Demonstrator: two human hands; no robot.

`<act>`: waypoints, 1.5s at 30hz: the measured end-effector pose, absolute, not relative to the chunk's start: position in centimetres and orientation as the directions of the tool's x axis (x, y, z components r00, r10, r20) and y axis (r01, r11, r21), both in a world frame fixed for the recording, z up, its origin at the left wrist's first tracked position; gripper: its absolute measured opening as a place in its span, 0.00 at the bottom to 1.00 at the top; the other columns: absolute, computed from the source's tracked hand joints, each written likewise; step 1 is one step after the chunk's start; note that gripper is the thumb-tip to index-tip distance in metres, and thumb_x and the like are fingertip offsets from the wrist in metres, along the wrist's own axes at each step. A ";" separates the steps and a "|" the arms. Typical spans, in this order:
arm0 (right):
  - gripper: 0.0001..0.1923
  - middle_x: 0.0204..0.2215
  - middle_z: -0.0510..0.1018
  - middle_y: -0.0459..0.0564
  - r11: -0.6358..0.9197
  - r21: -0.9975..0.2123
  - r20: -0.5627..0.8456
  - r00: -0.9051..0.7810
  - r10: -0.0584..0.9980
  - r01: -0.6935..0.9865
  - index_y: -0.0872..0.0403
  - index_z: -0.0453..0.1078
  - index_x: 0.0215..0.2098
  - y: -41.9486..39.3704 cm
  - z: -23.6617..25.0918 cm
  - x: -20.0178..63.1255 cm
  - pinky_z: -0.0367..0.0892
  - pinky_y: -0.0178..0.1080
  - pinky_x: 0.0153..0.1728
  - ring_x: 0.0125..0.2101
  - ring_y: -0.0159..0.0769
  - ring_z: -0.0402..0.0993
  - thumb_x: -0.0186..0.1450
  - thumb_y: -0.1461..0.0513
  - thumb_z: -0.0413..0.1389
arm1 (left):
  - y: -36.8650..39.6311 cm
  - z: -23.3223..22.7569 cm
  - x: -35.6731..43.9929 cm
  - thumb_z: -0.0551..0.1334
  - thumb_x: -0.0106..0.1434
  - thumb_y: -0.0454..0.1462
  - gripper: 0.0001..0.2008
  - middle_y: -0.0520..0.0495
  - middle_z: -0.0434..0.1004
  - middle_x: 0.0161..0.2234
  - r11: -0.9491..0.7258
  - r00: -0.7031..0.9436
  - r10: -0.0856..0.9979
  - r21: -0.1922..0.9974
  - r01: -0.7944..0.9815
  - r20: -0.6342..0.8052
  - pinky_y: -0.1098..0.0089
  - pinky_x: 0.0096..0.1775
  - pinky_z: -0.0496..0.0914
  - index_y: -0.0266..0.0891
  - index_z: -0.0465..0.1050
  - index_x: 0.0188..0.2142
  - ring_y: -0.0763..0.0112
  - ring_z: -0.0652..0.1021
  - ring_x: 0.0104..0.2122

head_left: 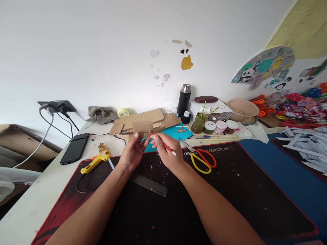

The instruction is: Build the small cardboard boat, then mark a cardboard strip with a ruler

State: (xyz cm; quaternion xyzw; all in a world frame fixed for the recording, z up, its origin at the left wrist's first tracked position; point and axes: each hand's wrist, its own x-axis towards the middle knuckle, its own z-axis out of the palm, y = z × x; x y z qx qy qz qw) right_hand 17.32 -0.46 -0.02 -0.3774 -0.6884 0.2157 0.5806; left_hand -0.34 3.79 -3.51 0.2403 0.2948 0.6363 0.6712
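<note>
My left hand [133, 151] is closed on the lower edge of a small piece of brown cardboard [142, 127], raised above the mat. In my right hand [168, 149] is a red pencil [167, 147], its tip close to the cardboard's lower right corner; I cannot tell whether it touches. Behind the held piece lie larger cardboard sheets [150, 116] on blue paper [175, 133]. A clear ruler [148, 185] rests on the mat below my hands. Scissors [201, 160] with one yellow and one red handle lie to the right of my right hand.
A yellow glue gun [95, 161] and a black phone [75, 148] lie at left. Along the back stand a black flask [184, 100], a jar with green-handled brushes [198, 124] and paint pots [221, 126]. White paper strips [304, 146] are heaped at right on the black mat's [230, 197] far side.
</note>
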 end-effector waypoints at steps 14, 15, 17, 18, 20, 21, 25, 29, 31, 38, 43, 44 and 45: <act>0.20 0.37 0.89 0.52 0.618 -0.743 0.631 -0.039 0.775 0.258 0.50 0.81 0.45 -0.4 0.0 17.3 0.81 0.37 0.36 0.34 0.40 0.89 0.85 0.51 0.52 | 3.7 -3.3 -0.3 0.84 0.60 0.40 0.18 0.47 0.91 0.37 0.082 0.019 0.995 0.692 -0.717 -0.098 0.70 0.47 0.86 0.39 0.84 0.45 0.62 0.91 0.39; 0.20 0.37 0.89 0.52 0.617 -0.743 0.631 -0.040 0.775 0.260 0.50 0.81 0.45 -0.4 0.0 17.3 0.81 0.37 0.36 0.34 0.40 0.89 0.85 0.51 0.52 | 3.7 -3.4 -0.3 0.84 0.60 0.40 0.18 0.47 0.92 0.38 0.083 0.020 0.995 0.693 -0.716 -0.098 0.70 0.47 0.85 0.39 0.84 0.46 0.62 0.91 0.39; 0.20 0.36 0.90 0.52 0.615 -0.743 0.629 -0.040 0.776 0.264 0.49 0.81 0.45 -0.4 0.1 17.3 0.81 0.37 0.36 0.34 0.40 0.89 0.85 0.50 0.52 | 3.7 -3.4 -0.3 0.84 0.60 0.40 0.19 0.46 0.92 0.38 0.082 0.022 0.995 0.693 -0.716 -0.094 0.69 0.47 0.85 0.39 0.85 0.47 0.62 0.91 0.39; 0.20 0.37 0.90 0.52 0.615 -0.743 0.628 -0.041 0.777 0.265 0.50 0.81 0.45 -0.4 0.1 17.3 0.81 0.37 0.36 0.34 0.40 0.89 0.86 0.50 0.52 | 3.7 -3.4 -0.3 0.84 0.60 0.40 0.19 0.46 0.92 0.38 0.081 0.023 0.995 0.692 -0.717 -0.093 0.69 0.47 0.85 0.39 0.85 0.47 0.62 0.91 0.39; 0.20 0.37 0.90 0.52 0.615 -0.743 0.627 -0.045 0.777 0.266 0.50 0.81 0.45 -0.4 0.1 17.3 0.81 0.37 0.36 0.35 0.39 0.89 0.86 0.51 0.52 | 3.7 -3.4 -0.3 0.84 0.60 0.40 0.18 0.47 0.91 0.37 0.084 0.027 0.995 0.688 -0.721 -0.093 0.70 0.47 0.85 0.39 0.85 0.46 0.63 0.91 0.38; 0.19 0.37 0.90 0.52 0.616 -0.742 0.628 -0.045 0.777 0.266 0.50 0.81 0.45 -0.4 0.1 17.3 0.81 0.37 0.36 0.35 0.39 0.89 0.86 0.51 0.52 | 3.7 -3.4 -0.3 0.84 0.60 0.40 0.18 0.48 0.91 0.36 0.085 0.029 0.995 0.686 -0.723 -0.093 0.70 0.47 0.85 0.39 0.85 0.46 0.64 0.91 0.38; 0.18 0.37 0.89 0.52 0.627 -0.735 0.640 -0.043 0.767 0.257 0.50 0.81 0.45 -0.4 0.2 17.3 0.80 0.37 0.37 0.34 0.39 0.89 0.85 0.53 0.52 | 3.7 -3.3 -0.3 0.84 0.60 0.39 0.18 0.48 0.92 0.36 0.087 0.033 0.995 0.680 -0.728 -0.093 0.71 0.46 0.86 0.39 0.84 0.45 0.64 0.91 0.38; 0.18 0.36 0.89 0.52 0.625 -0.735 0.637 -0.047 0.769 0.264 0.50 0.81 0.45 -0.5 0.2 17.3 0.79 0.36 0.36 0.33 0.38 0.88 0.85 0.53 0.52 | 3.7 -3.2 -0.2 0.85 0.59 0.39 0.19 0.48 0.91 0.35 0.089 0.022 0.994 0.677 -0.730 -0.108 0.72 0.45 0.86 0.38 0.84 0.45 0.64 0.91 0.38; 0.19 0.36 0.89 0.52 0.619 -0.739 0.631 -0.051 0.774 0.266 0.50 0.81 0.44 -0.5 0.2 17.3 0.79 0.36 0.36 0.33 0.38 0.88 0.85 0.52 0.52 | 3.7 -3.1 -0.2 0.85 0.58 0.39 0.19 0.47 0.92 0.36 0.089 0.019 0.994 0.674 -0.733 -0.111 0.72 0.45 0.86 0.37 0.84 0.45 0.63 0.91 0.38; 0.20 0.36 0.89 0.52 0.625 -0.728 0.640 -0.047 0.767 0.281 0.50 0.81 0.45 -0.4 0.1 17.4 0.79 0.36 0.36 0.34 0.38 0.88 0.86 0.51 0.51 | 3.7 -3.2 -0.2 0.85 0.57 0.39 0.20 0.47 0.91 0.35 0.081 0.014 0.994 0.675 -0.733 -0.105 0.71 0.45 0.86 0.38 0.84 0.45 0.64 0.91 0.37; 0.18 0.36 0.89 0.51 0.633 -0.721 0.650 -0.038 0.759 0.281 0.50 0.80 0.45 -0.3 0.1 17.3 0.79 0.35 0.35 0.33 0.37 0.88 0.86 0.52 0.52 | 3.7 -3.5 -0.2 0.84 0.59 0.39 0.19 0.48 0.91 0.37 0.075 0.018 0.996 0.679 -0.730 -0.090 0.71 0.46 0.85 0.39 0.84 0.46 0.64 0.91 0.37; 0.18 0.36 0.89 0.51 0.637 -0.719 0.654 -0.037 0.755 0.278 0.50 0.80 0.45 -0.3 0.1 17.3 0.79 0.35 0.35 0.33 0.37 0.88 0.85 0.53 0.52 | 3.7 -3.5 -0.2 0.84 0.60 0.39 0.19 0.48 0.91 0.37 0.073 0.018 0.996 0.681 -0.729 -0.088 0.71 0.46 0.85 0.39 0.84 0.46 0.65 0.91 0.37; 0.18 0.36 0.89 0.51 0.641 -0.717 0.659 -0.036 0.752 0.275 0.50 0.80 0.45 -0.3 0.0 17.3 0.79 0.35 0.35 0.32 0.37 0.88 0.85 0.53 0.52 | 3.8 -3.5 -0.3 0.84 0.60 0.39 0.19 0.49 0.91 0.36 0.071 0.017 0.996 0.682 -0.728 -0.086 0.72 0.45 0.85 0.40 0.84 0.46 0.65 0.90 0.37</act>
